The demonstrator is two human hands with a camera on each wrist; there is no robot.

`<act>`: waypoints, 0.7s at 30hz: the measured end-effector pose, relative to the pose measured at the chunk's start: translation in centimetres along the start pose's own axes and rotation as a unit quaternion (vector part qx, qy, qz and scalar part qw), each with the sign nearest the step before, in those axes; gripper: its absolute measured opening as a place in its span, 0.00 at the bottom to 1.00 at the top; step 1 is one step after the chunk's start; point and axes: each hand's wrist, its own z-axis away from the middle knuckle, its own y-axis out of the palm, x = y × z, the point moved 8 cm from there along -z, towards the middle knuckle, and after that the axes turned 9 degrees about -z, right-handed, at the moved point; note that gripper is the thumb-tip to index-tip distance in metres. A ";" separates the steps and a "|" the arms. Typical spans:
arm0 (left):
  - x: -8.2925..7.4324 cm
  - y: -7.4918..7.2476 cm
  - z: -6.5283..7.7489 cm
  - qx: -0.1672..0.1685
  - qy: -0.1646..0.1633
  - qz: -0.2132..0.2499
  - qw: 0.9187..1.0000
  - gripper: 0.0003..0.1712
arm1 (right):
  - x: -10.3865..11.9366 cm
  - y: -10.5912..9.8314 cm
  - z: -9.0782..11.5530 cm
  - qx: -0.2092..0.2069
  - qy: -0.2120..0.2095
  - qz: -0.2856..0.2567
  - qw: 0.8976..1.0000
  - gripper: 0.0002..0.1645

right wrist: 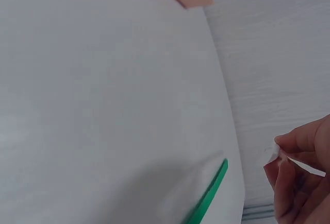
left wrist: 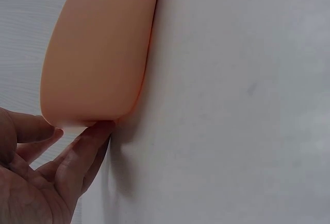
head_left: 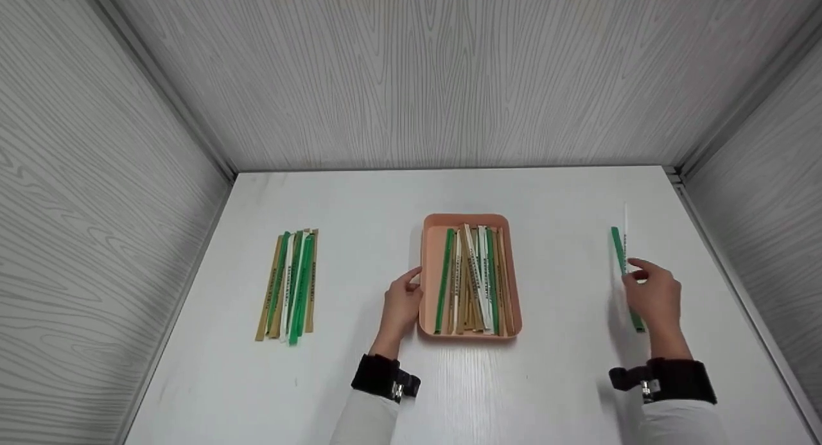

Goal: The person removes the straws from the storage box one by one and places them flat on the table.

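The fingers (head_left: pixel 644 264) of the right hand (head_left: pixel 655 298) are close together and pinch a white straw (head_left: pixel 625 239). Its top end sticks up past them, pointing away from the person. The hand is bent over at the right side of the bench (head_left: pixel 565 239). A green straw (head_left: pixel 618 244) lies just under it; the hand hides the middle, and both ends peek out.

The left hand (head_left: pixel 402 307) reaches up to the tray (head_left: pixel 435 252) in the middle of the bench. Its fingers are bent and hold the tray's left side. Straws (head_left: pixel 444 284) lie in the tray, on top of each other, so they are hard to count. More straws (head_left: pixel 301 291) lie in a pile on the left.

Both arms come in from the bottom, where the white sleeves (head_left: pixel 367 419) are cut off. The left wrist view shows just the tray's outside, cut off at the top. In the right wrist view the white straw is hard to make out, and only a tray corner shows. The writing on the straws is too small to read.
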 end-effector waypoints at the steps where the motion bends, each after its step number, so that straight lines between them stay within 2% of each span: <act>1: 0.0 0.0 0.0 0.000 0.001 -0.001 1.000 0.25 | -0.6 -0.5 -0.1 -0.002 0.008 0.009 1.000 0.25; 8: 0.2 0.1 0.0 0.005 -0.006 0.001 1.000 0.25 | -3.2 -2.0 -0.9 0.016 0.027 0.051 0.998 0.24; 15: 0.3 0.1 -0.2 0.002 -0.007 0.007 1.000 0.26 | -4.4 -1.7 -0.9 0.057 0.024 0.082 0.995 0.24; 21: 0.2 0.1 -0.1 0.003 -0.009 0.009 1.000 0.26 | -5.1 -1.2 -0.9 0.077 0.046 0.096 0.991 0.24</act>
